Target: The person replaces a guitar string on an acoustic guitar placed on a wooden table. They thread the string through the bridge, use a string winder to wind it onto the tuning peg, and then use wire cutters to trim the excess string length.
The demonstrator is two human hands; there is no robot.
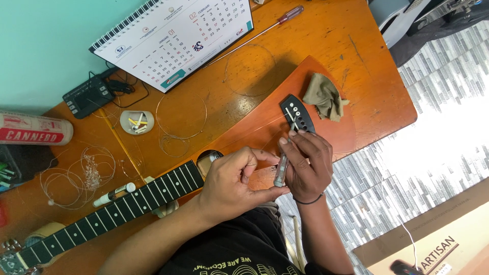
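An orange-brown acoustic guitar [265, 122] lies across my lap and the wooden desk, its black fretboard [117, 209] running to the lower left. My right hand [308, 165] grips a slim metal tool [281, 170] and points it up at the black bridge [297, 114], where white pins sit. My left hand [232, 181] rests over the guitar body beside the sound hole [209, 158], its fingers curled and its thumb touching the tool's lower end. A thin string runs from the bridge toward my hands.
A crumpled tan cloth [324, 97] lies on the guitar. On the desk [331, 35] are coiled strings [181, 117], a small dish of pins [136, 122], a desk calendar [175, 38], a long screwdriver [265, 28], a white marker [114, 193] and a black device [87, 95].
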